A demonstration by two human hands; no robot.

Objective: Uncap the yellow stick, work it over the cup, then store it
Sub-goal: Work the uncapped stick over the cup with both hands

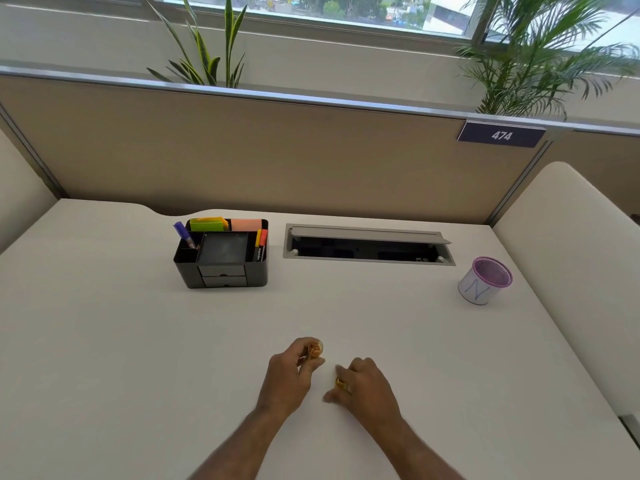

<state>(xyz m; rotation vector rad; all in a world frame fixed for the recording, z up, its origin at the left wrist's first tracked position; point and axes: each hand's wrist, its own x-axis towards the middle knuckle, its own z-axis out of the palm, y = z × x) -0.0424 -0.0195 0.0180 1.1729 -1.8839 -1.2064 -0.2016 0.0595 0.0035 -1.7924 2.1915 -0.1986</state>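
Low in the frame's centre, the left hand point(292, 372) grips a yellow stick point(314, 349) and the right hand point(363, 384) a small yellow piece point(341, 383), with the cup point(485, 280) at right and a black organizer point(221, 254) upper left on the desk point(104, 323).

Two bare forearms reach in from the lower edge, hands close together low over the white desk.

The left hand point(291, 370) is curled, thumb and fingertips pinched around a small yellow-orange stick piece point(314, 348) at its far tip. The right hand point(363, 384) lies knuckles-up just beside it, fingers folded around a small yellow bit point(341, 383), perhaps the cap, though most of it is hidden. The two hands are near each other but apart, forearms angling inward towards each other.
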